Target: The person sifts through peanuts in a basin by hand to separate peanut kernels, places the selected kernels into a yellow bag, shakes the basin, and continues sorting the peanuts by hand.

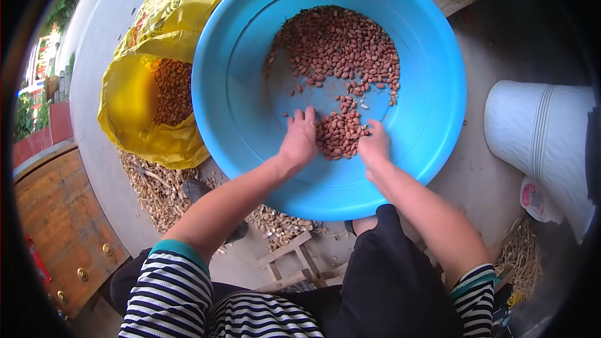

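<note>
A large blue basin (432,100) holds shelled, red-skinned peanuts. Most lie in a broad heap (341,44) on the far side of its floor, with dark bits along the upper edge. A smaller peanut pile (338,134) sits nearer me, between my two hands. My left hand (302,134) rests at that pile's left side, fingers stretched out and apart. At its right edge is my right hand (374,145), fingers curled in against the peanuts; whatever they pinch is hidden. A few stray peanuts lie between the heaps.
Left of the basin stands an open yellow bag (181,31) with more peanuts (173,91) inside. Peanut shells (150,191) cover the ground below. A wooden cabinet (62,213) is at left, a white container (532,125) at right, and a wooden frame (294,253) near my legs.
</note>
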`<state>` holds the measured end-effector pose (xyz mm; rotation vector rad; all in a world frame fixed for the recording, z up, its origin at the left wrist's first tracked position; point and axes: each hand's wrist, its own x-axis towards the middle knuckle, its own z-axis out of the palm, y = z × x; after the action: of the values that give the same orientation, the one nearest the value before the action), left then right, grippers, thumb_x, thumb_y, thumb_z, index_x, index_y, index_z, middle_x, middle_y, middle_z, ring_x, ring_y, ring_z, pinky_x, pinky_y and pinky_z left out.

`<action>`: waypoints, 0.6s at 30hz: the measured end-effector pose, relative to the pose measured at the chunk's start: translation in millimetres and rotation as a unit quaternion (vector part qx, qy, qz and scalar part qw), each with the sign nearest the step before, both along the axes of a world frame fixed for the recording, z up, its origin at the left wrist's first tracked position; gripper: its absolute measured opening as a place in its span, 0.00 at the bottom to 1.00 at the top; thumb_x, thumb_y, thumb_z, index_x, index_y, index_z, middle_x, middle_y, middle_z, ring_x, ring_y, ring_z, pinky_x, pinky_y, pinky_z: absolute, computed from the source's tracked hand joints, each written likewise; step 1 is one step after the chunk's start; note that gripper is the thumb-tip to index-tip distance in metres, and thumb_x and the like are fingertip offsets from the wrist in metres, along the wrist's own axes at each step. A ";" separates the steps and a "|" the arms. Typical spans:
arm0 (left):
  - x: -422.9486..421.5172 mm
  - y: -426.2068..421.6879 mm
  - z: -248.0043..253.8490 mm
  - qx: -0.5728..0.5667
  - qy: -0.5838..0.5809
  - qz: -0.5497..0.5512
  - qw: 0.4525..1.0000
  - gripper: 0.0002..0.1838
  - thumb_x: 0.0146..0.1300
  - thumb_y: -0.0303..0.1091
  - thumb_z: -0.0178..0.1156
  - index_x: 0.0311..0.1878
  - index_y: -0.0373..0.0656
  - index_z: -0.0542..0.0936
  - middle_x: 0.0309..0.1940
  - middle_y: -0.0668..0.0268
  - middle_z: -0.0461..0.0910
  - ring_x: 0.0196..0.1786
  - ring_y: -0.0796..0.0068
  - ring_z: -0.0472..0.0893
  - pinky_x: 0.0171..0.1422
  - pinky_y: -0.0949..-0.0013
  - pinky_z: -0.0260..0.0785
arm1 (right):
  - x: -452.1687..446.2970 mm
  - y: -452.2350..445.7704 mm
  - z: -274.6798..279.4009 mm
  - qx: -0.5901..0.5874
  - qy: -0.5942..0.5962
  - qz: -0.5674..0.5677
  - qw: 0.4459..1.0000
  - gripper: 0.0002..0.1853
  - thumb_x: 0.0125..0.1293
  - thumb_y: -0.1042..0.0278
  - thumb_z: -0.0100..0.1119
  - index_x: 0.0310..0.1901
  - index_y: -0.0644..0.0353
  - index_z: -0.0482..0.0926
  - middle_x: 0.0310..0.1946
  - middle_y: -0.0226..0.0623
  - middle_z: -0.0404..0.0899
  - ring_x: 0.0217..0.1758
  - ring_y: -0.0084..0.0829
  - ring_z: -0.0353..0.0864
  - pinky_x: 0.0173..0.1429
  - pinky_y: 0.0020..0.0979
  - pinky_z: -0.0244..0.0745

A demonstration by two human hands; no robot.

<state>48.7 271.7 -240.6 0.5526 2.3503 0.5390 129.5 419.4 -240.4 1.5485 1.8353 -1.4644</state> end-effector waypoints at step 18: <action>12.7 43.3 23.1 0.406 -0.515 0.515 0.552 0.17 0.72 0.42 0.45 0.51 0.42 0.75 0.42 0.62 0.81 0.43 0.70 0.81 0.48 0.66 0.75 | -20.7 8.7 101.4 -0.232 0.143 0.095 0.957 0.20 0.68 0.72 0.45 0.60 0.63 0.70 0.54 0.39 0.75 0.54 0.25 0.74 0.56 0.27 0.70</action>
<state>61.4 315.0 -217.4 -0.7861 0.8699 1.8665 108.8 428.1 -139.0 0.9514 1.5660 -1.9264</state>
